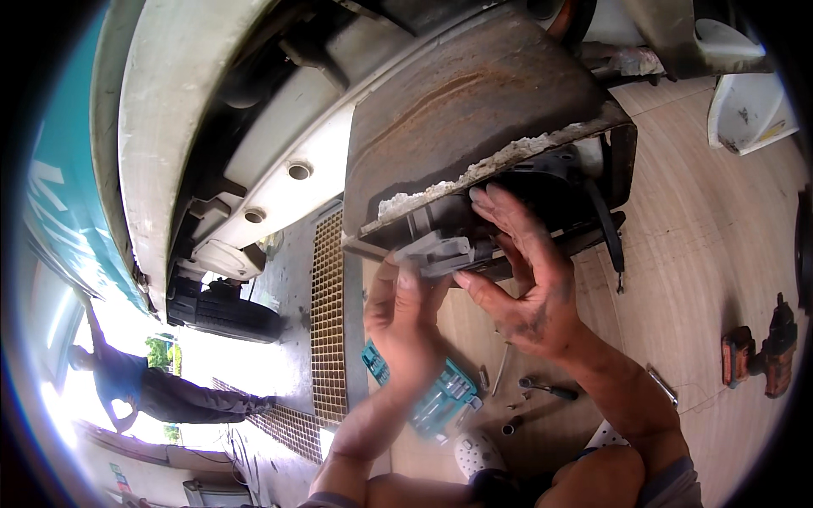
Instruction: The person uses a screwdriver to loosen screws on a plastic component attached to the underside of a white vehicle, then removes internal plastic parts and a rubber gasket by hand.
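My left hand (405, 309) is closed, its thumb and fingers pinching a pale, translucent plastic piece (439, 254) whose exact kind I cannot make out. Beside it is my right hand (535, 292), smudged with dark grime, its fingers stretched and apart. The right thumb tip lies close to the lower edge of the piece; I cannot tell whether it touches. Both hands are in front of a rusty, box-shaped metal housing (474, 93) with a crumbling white edge. Dark parts show inside the housing, partly hidden by my right fingers. A black strap or cable (605, 224) hangs from its right side.
Below my hands lie a teal tool case (445, 402), a ratchet (549, 389) and several small metal pieces. An orange-and-black power drill (771, 347) is at the right. A vehicle body (169, 102) rises on the left, near a floor grate (329, 313). Another person (152, 385) stands far left.
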